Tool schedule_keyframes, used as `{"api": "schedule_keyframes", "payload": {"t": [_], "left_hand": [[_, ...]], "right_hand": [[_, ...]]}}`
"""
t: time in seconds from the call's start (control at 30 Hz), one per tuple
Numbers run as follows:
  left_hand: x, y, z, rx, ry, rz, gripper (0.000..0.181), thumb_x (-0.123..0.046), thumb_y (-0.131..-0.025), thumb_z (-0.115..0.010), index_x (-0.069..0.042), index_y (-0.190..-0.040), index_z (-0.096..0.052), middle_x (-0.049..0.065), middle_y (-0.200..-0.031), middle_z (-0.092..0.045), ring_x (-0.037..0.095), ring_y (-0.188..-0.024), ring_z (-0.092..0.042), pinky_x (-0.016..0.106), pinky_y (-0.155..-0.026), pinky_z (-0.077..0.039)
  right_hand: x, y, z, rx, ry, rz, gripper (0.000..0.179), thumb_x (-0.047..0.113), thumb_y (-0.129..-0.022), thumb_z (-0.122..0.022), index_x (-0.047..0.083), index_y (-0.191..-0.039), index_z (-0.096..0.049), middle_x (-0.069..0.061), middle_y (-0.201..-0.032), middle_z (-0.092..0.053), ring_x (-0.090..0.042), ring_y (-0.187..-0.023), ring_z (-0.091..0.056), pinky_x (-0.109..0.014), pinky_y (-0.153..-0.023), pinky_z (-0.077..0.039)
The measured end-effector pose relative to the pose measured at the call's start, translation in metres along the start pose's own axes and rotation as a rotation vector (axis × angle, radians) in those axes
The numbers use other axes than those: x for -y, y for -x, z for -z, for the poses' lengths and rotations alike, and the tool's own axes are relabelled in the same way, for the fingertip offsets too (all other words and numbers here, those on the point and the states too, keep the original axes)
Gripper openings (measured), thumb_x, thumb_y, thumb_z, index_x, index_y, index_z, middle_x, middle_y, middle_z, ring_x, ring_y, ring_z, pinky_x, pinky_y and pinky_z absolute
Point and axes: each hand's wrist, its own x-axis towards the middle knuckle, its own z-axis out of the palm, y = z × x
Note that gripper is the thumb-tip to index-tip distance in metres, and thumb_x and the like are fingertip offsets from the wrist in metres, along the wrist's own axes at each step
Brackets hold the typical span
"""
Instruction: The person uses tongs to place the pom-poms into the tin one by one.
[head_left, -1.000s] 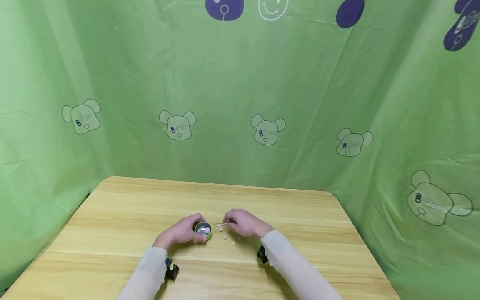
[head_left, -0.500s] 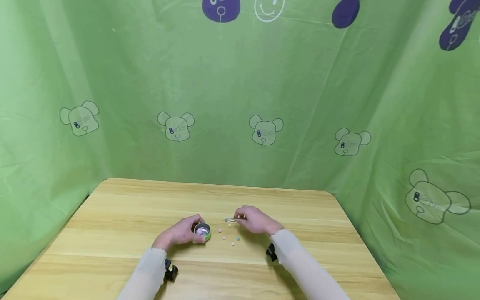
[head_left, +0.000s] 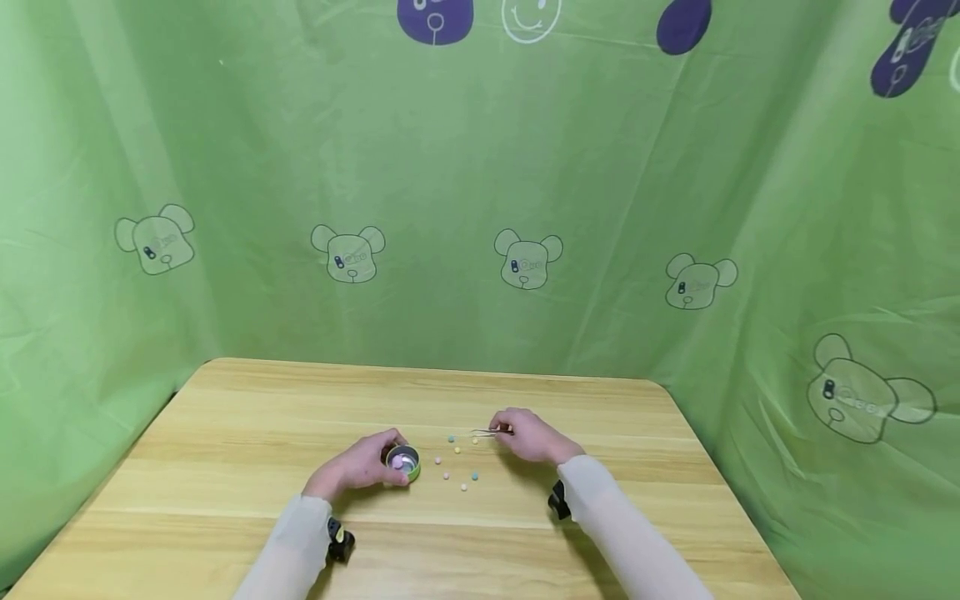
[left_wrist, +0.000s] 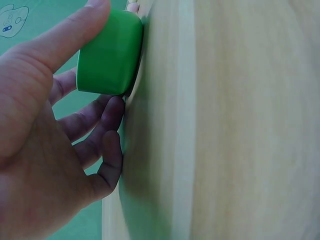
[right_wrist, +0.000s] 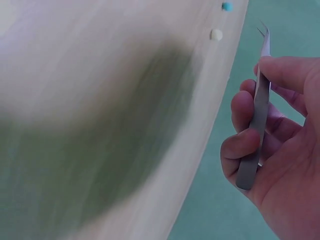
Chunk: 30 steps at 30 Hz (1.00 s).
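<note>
Green cloth [head_left: 442, 150] is filling the upper frame, and a wooden table [head_left: 247, 433] is spreading across the lower part. Left of lower centre, the left hand [head_left: 366, 462] is curling its thumb and fingers round a green container [left_wrist: 111, 55], with pink showing inside its mouth. Right of lower centre, the right hand [head_left: 534, 435] is gripping grey tweezers [right_wrist: 260, 112] between thumb and bent fingers, their slightly parted tips pointing left. Blue, yellow, pink and white beads [head_left: 475, 477] are lying scattered between the hands.

The tweezers [right_wrist: 260, 111] look satin metal, the green cup [left_wrist: 111, 55] smooth, the table [head_left: 300, 402] wood-grained, the curtain [head_left: 450, 150] creased cloth.
</note>
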Motion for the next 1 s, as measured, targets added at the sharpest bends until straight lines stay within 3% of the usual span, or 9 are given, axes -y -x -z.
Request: {"api": "schedule_keyframes", "payload": {"t": [0.13, 0.43, 1.0], "left_hand": [[-0.001, 0.001, 0.0, -0.005, -0.001, 0.007, 0.044, -0.026, -0.076, -0.079, -0.012, -0.111, -0.055, 0.003, -0.104, -0.06, 0.019, -0.093, -0.057, 0.042, -0.085, -0.047], [-0.001, 0.0, 0.0, -0.009, 0.006, 0.006, 0.045, -0.026, -0.075, -0.079, -0.012, -0.11, -0.055, 0.003, -0.104, -0.06, 0.02, -0.093, -0.057, 0.043, -0.085, -0.047], [0.003, -0.001, 0.0, -0.003, 0.021, 0.009, 0.045, -0.027, -0.075, -0.079, -0.013, -0.11, -0.055, 0.003, -0.103, -0.06, 0.02, -0.093, -0.057, 0.042, -0.085, -0.047]], "right_hand": [[-0.006, 0.002, -0.003, -0.002, -0.017, -0.016, 0.008, 0.006, -0.092, -0.058, 0.008, -0.096, -0.065, -0.005, -0.086, -0.061, -0.013, -0.076, -0.052, -0.033, -0.071, -0.047], [-0.017, 0.005, -0.007, 0.005, -0.055, -0.078, 0.009, 0.007, -0.093, -0.057, 0.008, -0.098, -0.064, -0.002, -0.084, -0.059, -0.014, -0.074, -0.051, -0.033, -0.07, -0.046], [-0.021, -0.001, -0.014, 0.027, -0.043, -0.073, 0.007, 0.009, -0.093, -0.058, 0.009, -0.097, -0.064, 0.003, -0.082, -0.058, -0.013, -0.075, -0.051, -0.034, -0.071, -0.045]]}}
